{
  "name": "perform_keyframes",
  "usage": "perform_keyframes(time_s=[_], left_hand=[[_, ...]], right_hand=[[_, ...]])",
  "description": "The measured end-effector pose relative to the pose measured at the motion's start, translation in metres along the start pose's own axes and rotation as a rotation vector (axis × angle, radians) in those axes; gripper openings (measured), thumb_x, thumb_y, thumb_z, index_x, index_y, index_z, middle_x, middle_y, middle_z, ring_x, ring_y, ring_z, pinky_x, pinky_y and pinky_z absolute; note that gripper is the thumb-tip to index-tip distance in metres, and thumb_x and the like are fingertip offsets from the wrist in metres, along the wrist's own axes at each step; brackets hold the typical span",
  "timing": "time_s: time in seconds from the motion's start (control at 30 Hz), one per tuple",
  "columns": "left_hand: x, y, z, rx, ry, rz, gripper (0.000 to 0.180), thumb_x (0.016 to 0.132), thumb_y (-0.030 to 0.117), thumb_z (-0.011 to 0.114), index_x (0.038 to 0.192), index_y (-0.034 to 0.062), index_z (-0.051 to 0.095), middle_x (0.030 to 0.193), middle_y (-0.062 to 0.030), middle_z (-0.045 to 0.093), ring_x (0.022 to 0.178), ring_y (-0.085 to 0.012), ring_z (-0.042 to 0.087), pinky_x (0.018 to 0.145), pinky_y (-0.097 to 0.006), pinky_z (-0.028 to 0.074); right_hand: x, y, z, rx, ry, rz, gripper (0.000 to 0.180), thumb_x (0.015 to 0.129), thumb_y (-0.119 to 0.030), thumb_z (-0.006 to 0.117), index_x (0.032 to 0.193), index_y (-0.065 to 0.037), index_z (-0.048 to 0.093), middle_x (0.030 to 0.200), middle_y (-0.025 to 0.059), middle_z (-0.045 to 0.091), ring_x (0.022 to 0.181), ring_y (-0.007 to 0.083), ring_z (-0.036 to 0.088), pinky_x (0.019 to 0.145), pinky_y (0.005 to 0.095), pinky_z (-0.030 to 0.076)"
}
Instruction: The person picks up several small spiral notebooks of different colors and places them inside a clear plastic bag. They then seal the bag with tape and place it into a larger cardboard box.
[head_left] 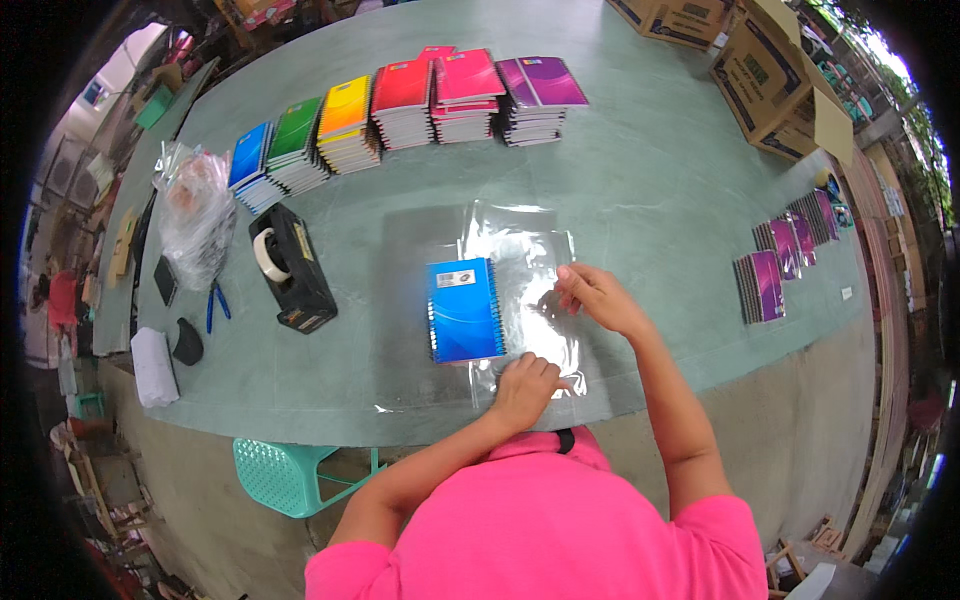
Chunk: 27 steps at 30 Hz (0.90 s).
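A blue spiral notebook [466, 318] with a white label lies on clear plastic film [520, 222] near the table's front edge. Wire coils show along both its left and right sides. My right hand [597, 295] is raised at the film's right edge, fingers pinched on the clear plastic. Close to the notebook's lower right corner, my left hand [528, 390] lies on the film, its thumb out to the right. Glare on the film blurs its folds and edges.
Stacks of coloured notebooks [403, 90] line the far side. Left are a tape dispenser [292, 268], bundled plastic [195, 220], blue-handled pliers [217, 306] and a white roll [154, 366]. Wrapped purple notebooks [762, 286] and cardboard boxes [768, 85] stand right. A green stool [280, 478] is below.
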<state>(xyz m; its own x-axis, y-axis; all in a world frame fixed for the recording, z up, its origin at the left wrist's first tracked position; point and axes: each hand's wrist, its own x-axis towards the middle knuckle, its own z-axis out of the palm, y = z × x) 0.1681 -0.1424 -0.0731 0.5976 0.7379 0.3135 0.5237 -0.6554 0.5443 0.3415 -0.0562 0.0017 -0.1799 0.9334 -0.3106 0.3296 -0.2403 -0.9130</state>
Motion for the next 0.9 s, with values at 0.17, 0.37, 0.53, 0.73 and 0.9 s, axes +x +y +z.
perform_keyframes(time_s=[0.17, 0.37, 0.53, 0.73, 0.9], left_hand=[[0.0, -0.001, 0.009, 0.089, 0.003, 0.04, 0.02, 0.077, 0.023, 0.063, 0.073, 0.0078, 0.051, 0.071, -0.0058, 0.051, 0.073, -0.0215, 0.05, 0.062, -0.034, 0.039], [-0.001, -0.002, -0.003, 0.055, -0.04, 0.063, 0.019, 0.078, 0.024, 0.06, 0.074, 0.0079, 0.051, 0.071, -0.0061, 0.05, 0.074, -0.0213, 0.05, 0.062, -0.034, 0.039], [0.004, -0.002, -0.003, 0.029, -0.056, 0.088, 0.018, 0.075, 0.021, 0.063, 0.073, 0.0065, 0.052, 0.07, -0.0072, 0.049, 0.072, -0.0245, 0.05, 0.06, -0.035, 0.041], [0.003, -0.013, -0.001, -0.144, -0.021, 0.093, 0.012, 0.075, 0.012, 0.063, 0.076, 0.0052, 0.053, 0.071, -0.0094, 0.051, 0.069, -0.0267, 0.052, 0.056, -0.038, 0.042], [0.002, -0.007, -0.03, -0.188, -0.047, 0.059, 0.008, 0.078, 0.008, 0.06, 0.078, 0.0045, 0.053, 0.072, -0.0112, 0.051, 0.067, -0.0284, 0.053, 0.055, -0.039, 0.043]], right_hand=[[-0.028, 0.036, -0.03, -0.078, 0.028, 0.053, 0.043, 0.091, -0.042, 0.046, 0.084, -0.001, 0.057, 0.072, 0.0041, 0.058, 0.065, 0.011, 0.054, 0.06, 0.0253, 0.044], [-0.071, 0.066, -0.024, -0.041, -0.02, 0.269, 0.039, 0.089, -0.038, 0.051, 0.081, 0.0, 0.058, 0.07, 0.0042, 0.059, 0.062, 0.0116, 0.054, 0.058, 0.0267, 0.044], [-0.086, 0.069, -0.014, 0.087, 0.052, 0.318, 0.038, 0.09, -0.037, 0.05, 0.083, -0.001, 0.058, 0.072, 0.0045, 0.061, 0.062, 0.0109, 0.054, 0.057, 0.0248, 0.045], [-0.098, 0.057, 0.021, 0.311, -0.044, 0.51, 0.035, 0.091, -0.032, 0.05, 0.082, 0.0, 0.06, 0.073, 0.0053, 0.062, 0.063, 0.0102, 0.057, 0.057, 0.0245, 0.046], [-0.102, 0.056, 0.046, 0.482, 0.025, 0.329, 0.03, 0.088, -0.03, 0.055, 0.08, -0.002, 0.06, 0.071, 0.0048, 0.062, 0.062, 0.0106, 0.058, 0.054, 0.0244, 0.046]])
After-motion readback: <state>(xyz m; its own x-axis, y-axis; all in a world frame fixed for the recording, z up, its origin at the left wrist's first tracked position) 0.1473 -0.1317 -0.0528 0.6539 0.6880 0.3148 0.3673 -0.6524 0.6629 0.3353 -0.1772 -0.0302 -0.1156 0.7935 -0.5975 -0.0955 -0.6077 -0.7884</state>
